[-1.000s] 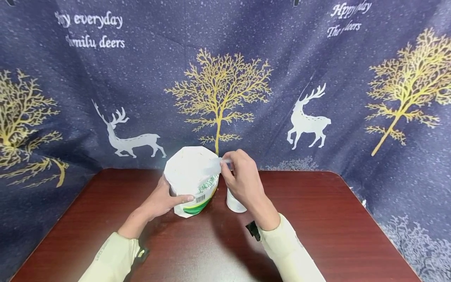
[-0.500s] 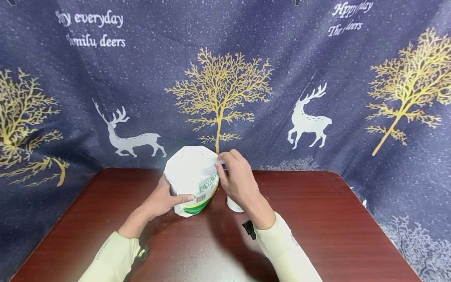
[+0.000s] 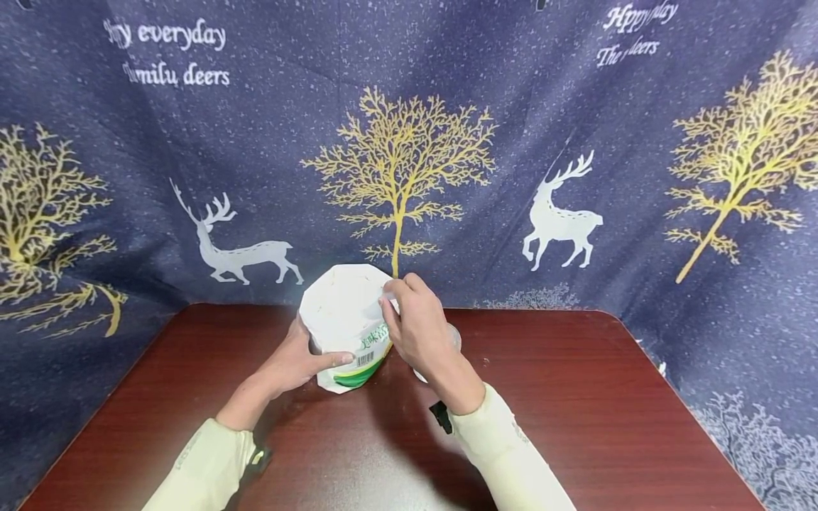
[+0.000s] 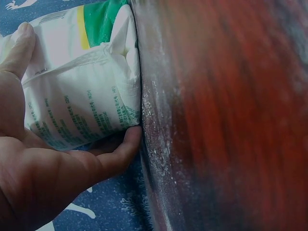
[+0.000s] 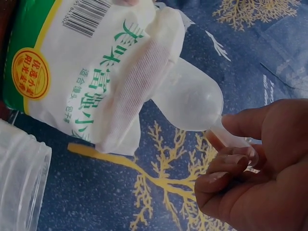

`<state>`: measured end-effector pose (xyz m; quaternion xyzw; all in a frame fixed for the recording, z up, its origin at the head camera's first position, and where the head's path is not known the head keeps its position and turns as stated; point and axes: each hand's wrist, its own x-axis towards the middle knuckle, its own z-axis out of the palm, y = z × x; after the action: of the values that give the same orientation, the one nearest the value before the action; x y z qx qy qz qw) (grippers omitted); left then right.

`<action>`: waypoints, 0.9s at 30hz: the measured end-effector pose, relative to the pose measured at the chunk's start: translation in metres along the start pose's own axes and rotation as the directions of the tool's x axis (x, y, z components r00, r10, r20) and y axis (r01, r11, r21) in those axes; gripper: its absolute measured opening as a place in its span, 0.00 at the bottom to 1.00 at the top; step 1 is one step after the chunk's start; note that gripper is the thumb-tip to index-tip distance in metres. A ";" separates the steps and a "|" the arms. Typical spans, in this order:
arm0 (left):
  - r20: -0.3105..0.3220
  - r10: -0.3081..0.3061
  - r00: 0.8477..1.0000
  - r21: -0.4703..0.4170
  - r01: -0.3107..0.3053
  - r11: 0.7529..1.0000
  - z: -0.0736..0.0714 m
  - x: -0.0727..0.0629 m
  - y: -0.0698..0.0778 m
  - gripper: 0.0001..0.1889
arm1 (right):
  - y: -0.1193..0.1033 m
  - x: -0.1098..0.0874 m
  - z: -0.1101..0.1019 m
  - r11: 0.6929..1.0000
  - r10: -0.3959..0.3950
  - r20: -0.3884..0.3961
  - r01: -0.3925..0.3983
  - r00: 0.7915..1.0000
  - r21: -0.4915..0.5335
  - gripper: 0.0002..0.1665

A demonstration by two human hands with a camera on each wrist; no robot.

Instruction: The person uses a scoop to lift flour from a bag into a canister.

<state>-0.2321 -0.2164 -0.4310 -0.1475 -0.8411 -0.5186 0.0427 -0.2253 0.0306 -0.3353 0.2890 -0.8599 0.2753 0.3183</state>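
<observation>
A white flour bag [image 3: 348, 312] with green print and a barcode stands on the table, its top folded open. My left hand [image 3: 297, 360] grips it from the left, thumb across the front; in the left wrist view a fingertip reaches the base of the bag [image 4: 72, 101]. With thumb and fingers my right hand [image 3: 418, 323] pinches the short handle of a translucent plastic scoop [image 5: 195, 98]. The scoop's bowl enters the bag's mouth, and its front end is hidden there. Partly behind my right hand stands a clear plastic jar [image 3: 455, 336], its threaded rim showing in the right wrist view.
A reddish-brown wooden table [image 3: 562, 404] carries these things. Right behind it hangs a dark blue cloth [image 3: 287, 142] printed with golden trees and white deer.
My right hand has shifted left with the scoop, bringing its bowl further into the bag's mouth. More of the jar's top shows beside the hand. The left hand and bag stay put.
</observation>
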 end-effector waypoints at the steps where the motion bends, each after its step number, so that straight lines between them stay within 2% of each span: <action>1: 0.000 -0.001 1.000 0.003 0.001 1.000 0.000 0.000 0.000 0.62 | 0.000 0.000 0.002 1.000 0.004 0.003 -0.004 1.000 -0.005 0.07; 20: -0.005 0.032 0.999 -0.015 -0.032 0.999 0.001 0.003 -0.005 0.60 | -0.004 0.000 0.032 0.998 -0.019 0.013 0.020 1.000 -0.064 0.07; 27: -0.014 -0.002 1.000 0.013 0.002 1.000 0.001 0.001 -0.005 0.62 | -0.004 0.000 0.040 0.996 -0.026 -0.004 0.026 1.000 -0.080 0.06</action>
<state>-0.2346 -0.2175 -0.4349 -0.1430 -0.8444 -0.5140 0.0490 -0.2382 0.0011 -0.3596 0.2863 -0.8656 0.2371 0.3355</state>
